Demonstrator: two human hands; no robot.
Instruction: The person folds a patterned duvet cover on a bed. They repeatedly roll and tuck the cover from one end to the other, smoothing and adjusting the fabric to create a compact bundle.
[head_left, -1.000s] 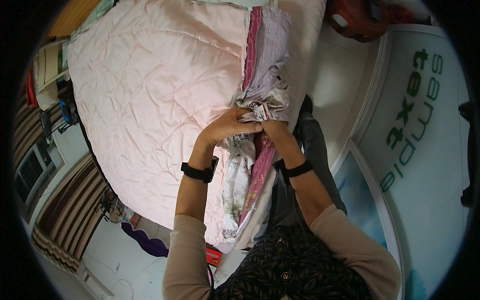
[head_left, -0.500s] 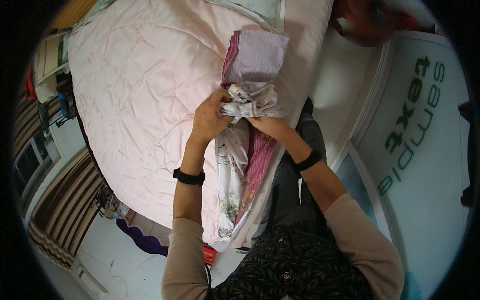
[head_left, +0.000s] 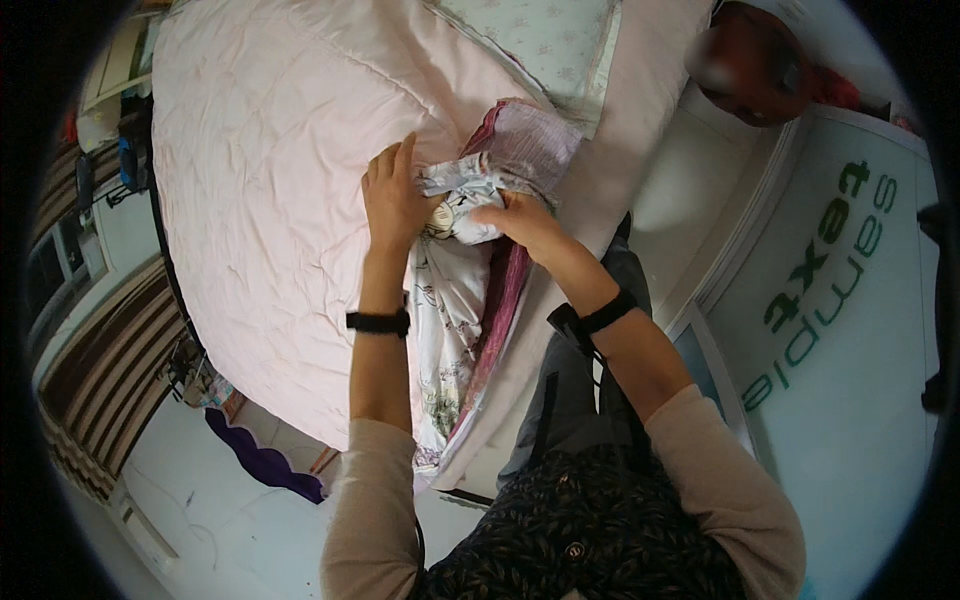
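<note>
A white cloth (head_left: 450,300) with a floral print hangs along the near edge of the bed, its upper part bunched up. My right hand (head_left: 530,225) is closed on the bunched part, with the thumb lying over it. At the left edge of the bunch is my left hand (head_left: 393,200), its fingers stretched out over the quilt and its thumb side against the cloth. Just beyond both hands lies a purple-pink striped cloth (head_left: 535,135), partly covered by the bunch. A darker pink patterned strip (head_left: 500,305) runs down beside the white cloth.
A puffy pale pink quilt (head_left: 270,200) covers the bed. Toward the far end lies a pale patterned sheet or pillow (head_left: 540,45). On the right stand a glossy brown round object (head_left: 750,65) and a pale panel with lettering (head_left: 850,330). Striped curtains (head_left: 110,370) hang at left.
My left hand has loosened from a curled grip, and its fingers now stretch outward. My right hand has come up from under the bunch, thumb on top. The striped cloth is more covered.
</note>
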